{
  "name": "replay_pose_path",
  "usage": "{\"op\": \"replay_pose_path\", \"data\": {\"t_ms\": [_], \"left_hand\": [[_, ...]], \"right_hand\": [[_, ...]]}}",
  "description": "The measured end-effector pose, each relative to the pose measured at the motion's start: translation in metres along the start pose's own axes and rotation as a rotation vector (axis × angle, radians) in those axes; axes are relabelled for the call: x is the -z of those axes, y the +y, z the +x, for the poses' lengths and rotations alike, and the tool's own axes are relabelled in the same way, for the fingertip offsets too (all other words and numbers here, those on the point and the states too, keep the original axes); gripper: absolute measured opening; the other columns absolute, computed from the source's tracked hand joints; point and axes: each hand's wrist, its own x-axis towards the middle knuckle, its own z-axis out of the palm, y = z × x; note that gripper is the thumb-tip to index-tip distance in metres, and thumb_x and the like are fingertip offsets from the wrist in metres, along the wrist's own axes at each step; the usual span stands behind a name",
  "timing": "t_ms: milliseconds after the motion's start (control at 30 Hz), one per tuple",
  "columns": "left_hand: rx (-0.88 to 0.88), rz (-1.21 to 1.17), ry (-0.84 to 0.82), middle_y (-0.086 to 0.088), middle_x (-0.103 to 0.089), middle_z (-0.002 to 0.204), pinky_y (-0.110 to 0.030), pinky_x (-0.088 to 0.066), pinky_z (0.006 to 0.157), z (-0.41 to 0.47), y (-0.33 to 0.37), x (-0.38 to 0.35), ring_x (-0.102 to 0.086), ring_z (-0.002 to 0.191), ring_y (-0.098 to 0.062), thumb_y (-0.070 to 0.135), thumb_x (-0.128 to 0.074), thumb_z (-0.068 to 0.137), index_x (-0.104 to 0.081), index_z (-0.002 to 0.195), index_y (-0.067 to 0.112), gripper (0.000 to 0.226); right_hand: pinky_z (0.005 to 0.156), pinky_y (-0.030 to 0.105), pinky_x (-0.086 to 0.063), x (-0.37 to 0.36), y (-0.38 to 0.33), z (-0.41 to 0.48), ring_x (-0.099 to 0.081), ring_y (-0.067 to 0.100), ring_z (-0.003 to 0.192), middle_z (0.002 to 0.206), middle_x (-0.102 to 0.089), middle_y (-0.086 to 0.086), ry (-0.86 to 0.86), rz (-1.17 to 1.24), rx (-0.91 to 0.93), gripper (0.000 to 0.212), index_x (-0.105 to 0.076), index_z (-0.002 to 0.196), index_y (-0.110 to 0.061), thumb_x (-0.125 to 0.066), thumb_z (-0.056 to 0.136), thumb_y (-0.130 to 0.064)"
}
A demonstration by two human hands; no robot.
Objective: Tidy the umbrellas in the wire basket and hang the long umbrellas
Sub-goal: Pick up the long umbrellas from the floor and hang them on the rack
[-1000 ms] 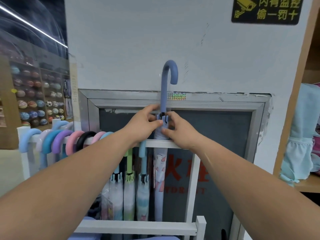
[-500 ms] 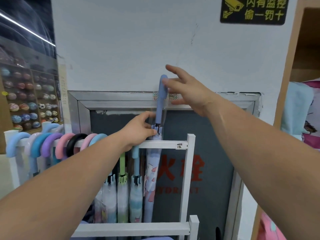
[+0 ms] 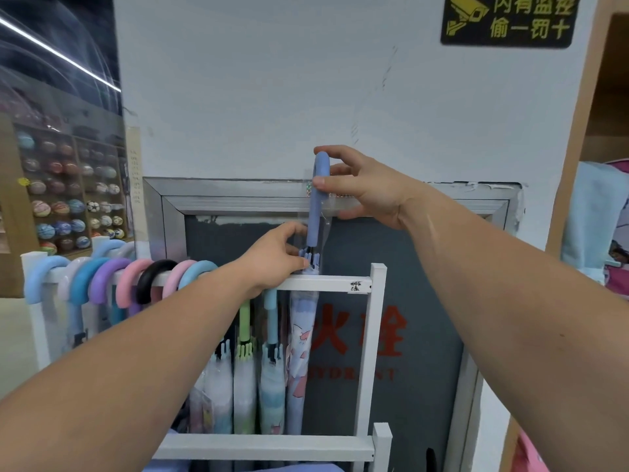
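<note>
A long lavender umbrella (image 3: 299, 352) with a blue crook handle (image 3: 318, 202) stands upright behind the white rack's top rail (image 3: 335, 283). My right hand (image 3: 366, 189) pinches the curved top of the handle between thumb and fingers. My left hand (image 3: 275, 257) grips the umbrella at the rib tips just above the rail. Several other long umbrellas (image 3: 269, 379) hang on the rail to the left, their coloured crook handles (image 3: 136, 281) hooked over it. The wire basket is not in view.
The white rack (image 3: 372, 362) stands against a grey hydrant cabinet door (image 3: 418, 335) in a metal frame. A yellow-on-black camera sign (image 3: 510, 20) is high on the wall. Shelves of balls (image 3: 64, 206) lie far left; a wooden shelf with bags (image 3: 599, 226) is at the right.
My right hand left the rib tips, rose to the handle's top and now pinches it. The left hand keeps its hold near the rail.
</note>
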Motion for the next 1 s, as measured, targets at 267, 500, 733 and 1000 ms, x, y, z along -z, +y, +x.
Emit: {"op": "replay_pose_path", "data": {"t_ms": [267,500,733,1000], "left_hand": [[0.015,0.004,0.013,-0.001,-0.077,0.096,-0.040,-0.058,0.091,-0.001,0.003,-0.003,-0.074,0.091,-0.016,0.004,-0.070,0.090,-0.058,0.120,0.036,0.046],[0.013,0.004,0.003,-0.002,-0.078,0.095,-0.045,-0.057,0.093,-0.001,0.003,-0.003,-0.074,0.091,-0.018,0.005,-0.072,0.088,-0.059,0.117,0.036,0.045],[-0.028,0.458,0.002,0.004,-0.071,0.099,-0.041,-0.057,0.084,-0.012,0.013,0.007,-0.067,0.091,-0.016,0.034,-0.076,0.086,-0.050,0.118,0.028,0.042],[-0.029,0.769,-0.123,0.005,-0.064,0.125,-0.039,-0.052,0.094,-0.029,0.005,0.044,-0.060,0.110,-0.017,0.065,-0.070,0.078,-0.056,0.132,0.028,0.067]], "right_hand": [[0.091,0.048,-0.059,-0.001,0.006,0.000,-0.060,0.018,0.117,0.134,-0.051,0.005,0.044,-0.031,-0.016,0.068,-0.054,0.129,-0.050,-0.083,0.068,-0.056],[0.089,0.053,-0.059,-0.001,0.008,-0.006,-0.070,0.013,0.104,0.116,-0.070,-0.005,0.023,0.058,0.019,0.055,-0.053,0.136,-0.033,-0.078,0.087,-0.033],[0.081,0.050,-0.062,-0.013,0.023,-0.007,-0.070,0.022,0.103,0.126,-0.061,0.008,0.042,0.120,0.022,0.053,-0.058,0.126,-0.023,-0.084,0.081,-0.016],[0.081,0.047,-0.063,-0.054,0.061,-0.007,-0.068,0.022,0.104,0.121,-0.063,0.007,-0.017,-0.013,-0.030,0.066,-0.059,0.121,-0.021,-0.093,0.065,-0.020]]}}
